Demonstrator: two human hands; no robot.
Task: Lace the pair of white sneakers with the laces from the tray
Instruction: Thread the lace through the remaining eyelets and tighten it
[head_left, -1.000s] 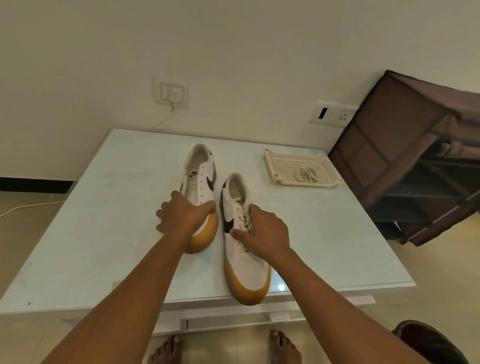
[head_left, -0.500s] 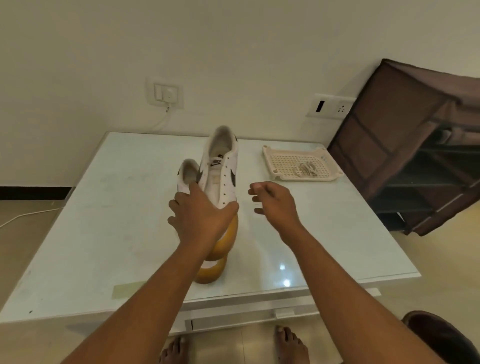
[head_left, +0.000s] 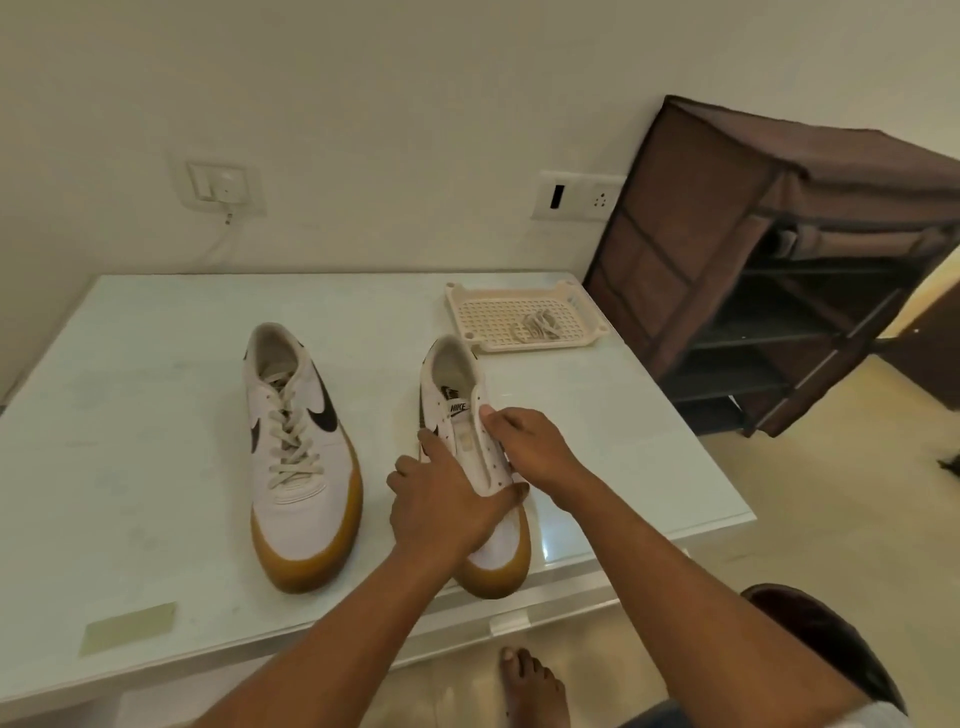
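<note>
Two white sneakers with tan soles stand toe-toward-me on the white table (head_left: 156, 415). The laced sneaker (head_left: 298, 452) is on the left, untouched. The unlaced sneaker (head_left: 467, 415) stands right of it near the front edge. My left hand (head_left: 441, 499) grips its forefoot from the left, thumb across the top. My right hand (head_left: 530, 447) holds its right eyelet flap, thumb on the tongue side. A bundled white lace (head_left: 537, 328) lies in the cream perforated tray (head_left: 483, 322) at the back right.
A brown fabric shoe rack (head_left: 779, 260) stands right of the table. A wall socket with a cable (head_left: 223, 187) is behind it. A tape strip (head_left: 127, 626) sits near the front left edge. My bare foot (head_left: 530, 686) is below the table edge.
The sneakers have swapped sides: the unlaced one was lifted across and set down on the right, the laced one now sits left. Both hands now hold the unlaced sneaker.
</note>
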